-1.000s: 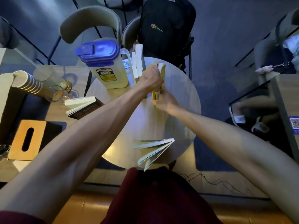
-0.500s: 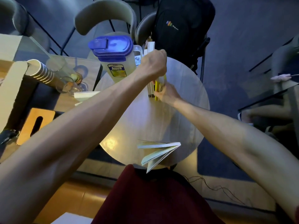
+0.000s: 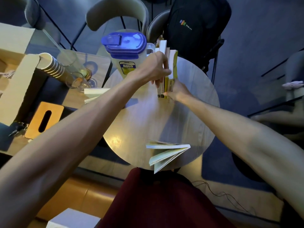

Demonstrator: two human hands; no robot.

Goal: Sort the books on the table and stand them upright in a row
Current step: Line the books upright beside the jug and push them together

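Note:
Several books stand upright in a short row at the far side of the round wooden table. My left hand grips the row's left books from the side. My right hand presses the yellow-covered book at the row's right end against the others. A thin book lies fanned open at the table's near edge. Another book rests on the desk at the left, partly behind my left forearm.
A water jug with a blue lid stands just left of the row. A stack of paper cups, glasses and a wooden tissue box sit on the left desk. Chairs and a black backpack stand behind the table.
Both hands have closed the yellow book in against the standing books, forming one tight row. The head camera has shifted closer and to the left.

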